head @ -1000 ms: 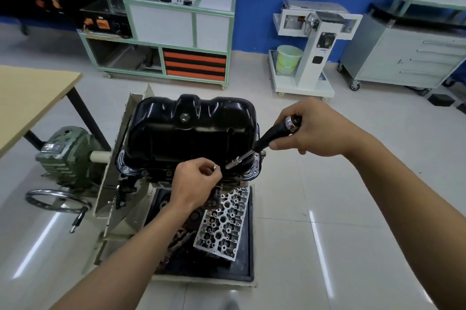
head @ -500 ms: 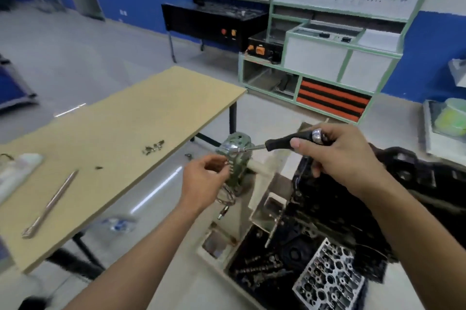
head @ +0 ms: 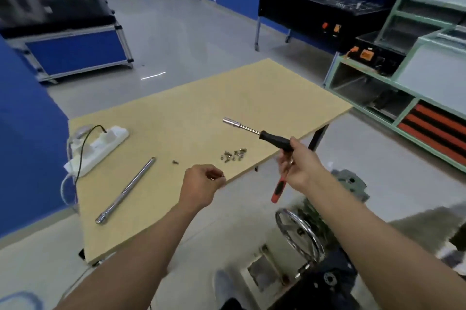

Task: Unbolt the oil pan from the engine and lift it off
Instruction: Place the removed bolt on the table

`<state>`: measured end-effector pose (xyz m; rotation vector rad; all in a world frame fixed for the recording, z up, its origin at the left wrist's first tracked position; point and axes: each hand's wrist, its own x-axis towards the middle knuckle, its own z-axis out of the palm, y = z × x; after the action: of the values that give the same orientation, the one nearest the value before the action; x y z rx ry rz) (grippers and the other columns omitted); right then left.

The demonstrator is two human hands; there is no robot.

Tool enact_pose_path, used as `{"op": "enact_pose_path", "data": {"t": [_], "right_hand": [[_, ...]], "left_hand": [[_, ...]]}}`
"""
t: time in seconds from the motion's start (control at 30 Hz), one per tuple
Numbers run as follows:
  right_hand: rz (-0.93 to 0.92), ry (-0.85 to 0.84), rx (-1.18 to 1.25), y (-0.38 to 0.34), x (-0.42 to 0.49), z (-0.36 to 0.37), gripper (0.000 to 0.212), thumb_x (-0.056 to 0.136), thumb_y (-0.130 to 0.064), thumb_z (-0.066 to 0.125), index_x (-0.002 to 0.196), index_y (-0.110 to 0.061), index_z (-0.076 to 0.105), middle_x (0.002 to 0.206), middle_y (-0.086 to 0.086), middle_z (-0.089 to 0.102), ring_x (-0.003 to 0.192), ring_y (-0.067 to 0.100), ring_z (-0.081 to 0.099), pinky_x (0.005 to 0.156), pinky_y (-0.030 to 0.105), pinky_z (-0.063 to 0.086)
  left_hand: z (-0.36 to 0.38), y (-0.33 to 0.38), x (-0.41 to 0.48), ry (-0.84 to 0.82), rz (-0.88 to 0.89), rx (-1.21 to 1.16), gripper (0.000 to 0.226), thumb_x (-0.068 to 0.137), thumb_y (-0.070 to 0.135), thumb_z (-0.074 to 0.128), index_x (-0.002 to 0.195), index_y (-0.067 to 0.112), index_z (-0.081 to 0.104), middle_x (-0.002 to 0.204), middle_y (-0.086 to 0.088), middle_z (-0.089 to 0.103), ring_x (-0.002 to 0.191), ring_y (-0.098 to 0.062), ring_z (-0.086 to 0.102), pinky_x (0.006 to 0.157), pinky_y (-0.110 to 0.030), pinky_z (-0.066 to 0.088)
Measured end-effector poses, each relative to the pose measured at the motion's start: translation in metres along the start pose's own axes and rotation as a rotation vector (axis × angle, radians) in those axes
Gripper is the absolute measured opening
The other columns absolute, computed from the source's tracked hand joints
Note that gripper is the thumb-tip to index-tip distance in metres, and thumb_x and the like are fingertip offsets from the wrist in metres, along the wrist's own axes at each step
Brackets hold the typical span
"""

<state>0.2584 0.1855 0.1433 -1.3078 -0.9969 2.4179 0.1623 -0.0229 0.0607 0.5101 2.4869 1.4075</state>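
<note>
On the table (head: 201, 108), bolts (head: 233, 154) lie near the right edge; from them a lone bolt (head: 175, 162) is at 9 o'clock, the bar (head: 126, 190) at 8, the strip (head: 98, 148) beyond at 9, the driver (head: 257, 133) above at 1, the handwheel (head: 300, 231) off-table at 5

Light: dim, even, bluish indoor.
Glare: pale streak on the floor (head: 152, 75).
Blur: edges and lower right corner smeared; table (head: 191, 113) centre sharper.
Distortion: wide-angle bending at the edges.
</note>
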Motion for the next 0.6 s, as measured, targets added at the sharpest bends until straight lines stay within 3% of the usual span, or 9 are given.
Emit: {"op": "enact_pose_path", "data": {"t": [0.13, 0.23, 0.33, 0.47, 0.6], "right_hand": [[0.156, 0.073, 0.028, 0.009, 0.117, 0.021, 0.037, 0.106, -0.041, 0.043, 0.096, -0.008, 0.057, 0.055, 0.003, 0.056, 0.035, 0.005, 0.048, 0.033, 0.013, 0.034], [0.223, 0.124, 0.054, 0.015, 0.187, 0.027, 0.036, 0.107, -0.039, 0.039, 0.096, -0.009, 0.054, 0.066, 0.006, 0.056, 0.031, 0.004, 0.047, 0.031, 0.011, 0.032], [0.233, 0.187, 0.018, 0.024, 0.235, 0.033, 0.031, 0.107, -0.037, 0.039, 0.104, -0.011, 0.055, 0.068, 0.006, 0.058, 0.032, 0.003, 0.044, 0.030, 0.012, 0.028], [0.205, 0.204, -0.058, 0.035, 0.268, 0.040, 0.029, 0.107, -0.034, 0.036, 0.113, -0.015, 0.058, 0.069, 0.008, 0.064, 0.034, 0.005, 0.034, 0.033, 0.015, 0.021], [0.136, 0.297, -0.398, 0.033, 0.277, 0.059, 0.018, 0.099, -0.028, 0.044, 0.096, -0.017, 0.058, 0.072, 0.009, 0.065, 0.032, 0.009, 0.038, 0.034, 0.017, 0.024]], "left_hand": [[0.023, -0.044, 0.085, -0.012, -0.075, 0.067, 0.015, 0.082, 0.011, 0.084, 0.075, 0.022, 0.076, 0.070, 0.008, 0.071, 0.064, 0.001, 0.064, 0.066, -0.018, 0.049], [0.045, -0.074, 0.132, -0.016, -0.154, 0.075, 0.003, 0.083, 0.009, 0.083, 0.084, 0.011, 0.081, 0.075, 0.000, 0.074, 0.071, -0.011, 0.069, 0.071, -0.023, 0.053], [0.062, -0.096, 0.157, -0.025, -0.230, 0.059, 0.006, 0.084, 0.007, 0.081, 0.090, 0.008, 0.082, 0.083, -0.006, 0.078, 0.077, -0.017, 0.072, 0.078, -0.025, 0.056], [0.073, -0.108, 0.169, -0.030, -0.245, 0.068, 0.008, 0.084, 0.005, 0.079, 0.090, 0.009, 0.082, 0.079, 0.002, 0.075, 0.070, 0.004, 0.065, 0.065, -0.003, 0.043], [0.076, -0.107, 0.174, -0.051, -0.255, 0.055, 0.013, 0.081, -0.001, 0.079, 0.081, 0.012, 0.080, 0.069, 0.016, 0.069, 0.059, 0.012, 0.060, 0.061, -0.004, 0.041]]}}
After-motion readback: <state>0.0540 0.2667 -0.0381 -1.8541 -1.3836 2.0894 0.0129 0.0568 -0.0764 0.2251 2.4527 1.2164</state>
